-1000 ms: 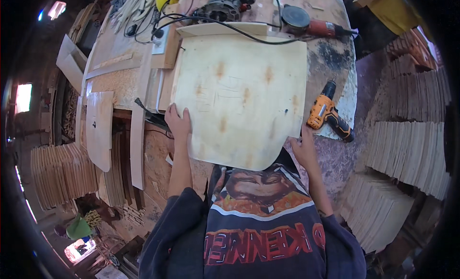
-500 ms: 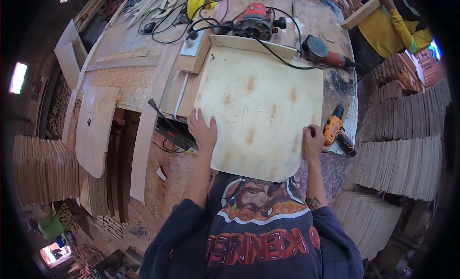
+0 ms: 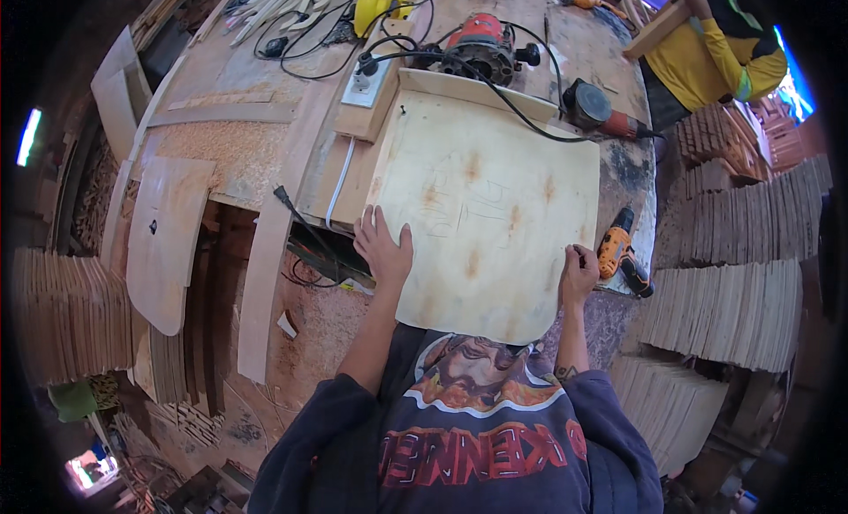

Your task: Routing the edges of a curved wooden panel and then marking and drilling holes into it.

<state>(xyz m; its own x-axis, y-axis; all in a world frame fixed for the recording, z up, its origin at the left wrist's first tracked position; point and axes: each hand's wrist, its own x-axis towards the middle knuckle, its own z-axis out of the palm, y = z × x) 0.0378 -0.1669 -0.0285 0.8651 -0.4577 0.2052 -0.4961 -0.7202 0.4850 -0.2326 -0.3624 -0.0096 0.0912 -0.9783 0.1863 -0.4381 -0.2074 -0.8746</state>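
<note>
A pale plywood panel [image 3: 495, 183] with rounded near corners, brown smudges and pencil marks lies on the workbench. Its near edge reaches my shirt. My left hand [image 3: 383, 249] rests on the panel's left edge, fingers spread and thumb on the face. At the right edge, my right hand [image 3: 579, 271] is closed in a pinch against the panel's side; whatever is between those fingertips is hidden. Just right of that hand lies an orange and black cordless drill [image 3: 618, 252]. Along the panel's far edge stands a narrow wooden strip [image 3: 481, 92].
A red router [image 3: 481, 48] and an angle grinder [image 3: 601, 109] lie beyond the panel, a black cord crossing its far corner. Left of it is a wooden block with a power socket [image 3: 362, 90]. Stacked boards [image 3: 720, 311] stand at right. A co-worker in yellow [image 3: 702, 59] holds timber.
The view has shifted slightly, so the bench sits a little differently in the picture. Both my hands keep nearly the same places at the panel's edges.
</note>
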